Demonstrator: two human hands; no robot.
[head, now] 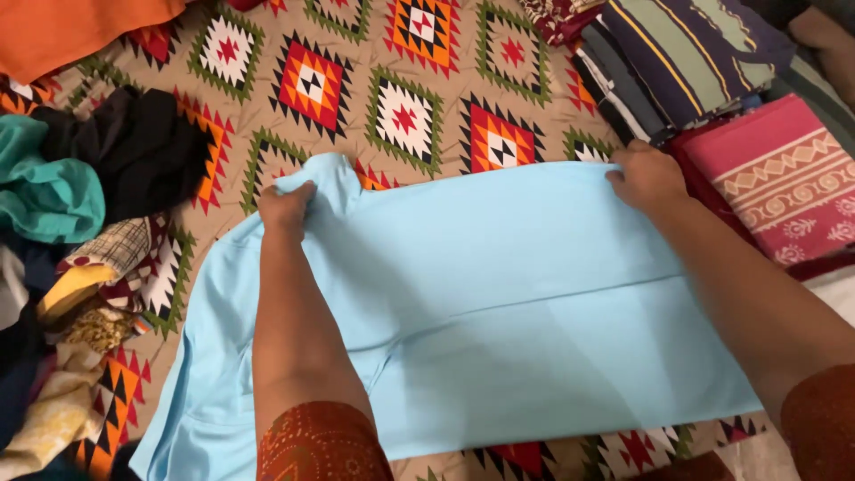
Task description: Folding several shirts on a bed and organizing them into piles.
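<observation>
A light blue shirt lies spread flat on a patterned bedsheet, its near edge close to the bottom of the view and its lower left part cut off there. Both forearms reach across it, in rust-red printed sleeves. The left hand pinches the far edge of the shirt near its collar, fingers closed on the cloth; the right hand grips the far right corner the same way. The fold under the left arm is hidden. Left of the shirt a heap of clothes runs off the sheet's left edge: teal, black, checked and yellow pieces tangled so that single garments are hard to tell apart. Right of the shirt sits a pink folded cloth, and beyond it a stack of folded striped clothes at the far right corner. Bare sheet lies open beyond the hands. An orange cloth fills the far left corner.
</observation>
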